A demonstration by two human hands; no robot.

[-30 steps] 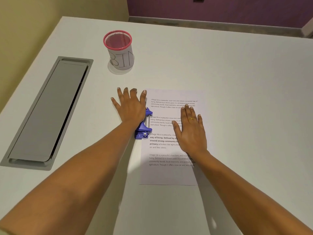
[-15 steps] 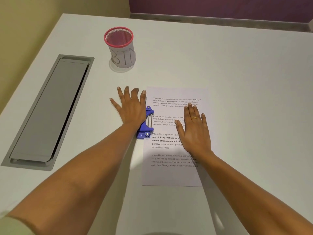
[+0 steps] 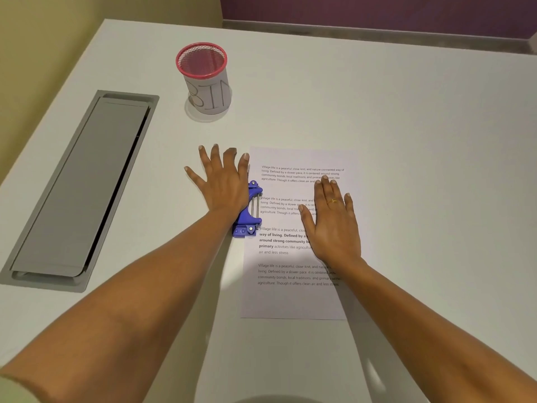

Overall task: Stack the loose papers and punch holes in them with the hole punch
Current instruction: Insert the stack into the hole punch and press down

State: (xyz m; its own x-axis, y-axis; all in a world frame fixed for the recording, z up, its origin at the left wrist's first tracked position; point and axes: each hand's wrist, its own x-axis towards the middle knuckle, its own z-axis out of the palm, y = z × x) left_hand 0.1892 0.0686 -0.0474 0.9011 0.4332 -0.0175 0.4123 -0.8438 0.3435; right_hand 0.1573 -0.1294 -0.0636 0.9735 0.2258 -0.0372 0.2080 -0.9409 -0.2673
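- Little has moved since the earlier frames: both hands stay flat and pressing in the same spots, and only the view has shifted slightly.
- Left hand lies palm down on the blue punch, fingers spread open and reaching past it onto the table, gripping nothing.
- Punch sits at the left edge of the papers, about midway along that edge, mostly hidden under the palm.
- Right hand rests flat on the middle of the papers, fingers extended and open, a gold ring on one.
- Papers lie squared on the table, printed side up.
- Red-rimmed mesh cup marked "BIN" stands well beyond the left hand.
- Grey hatch is set into the table at far left.
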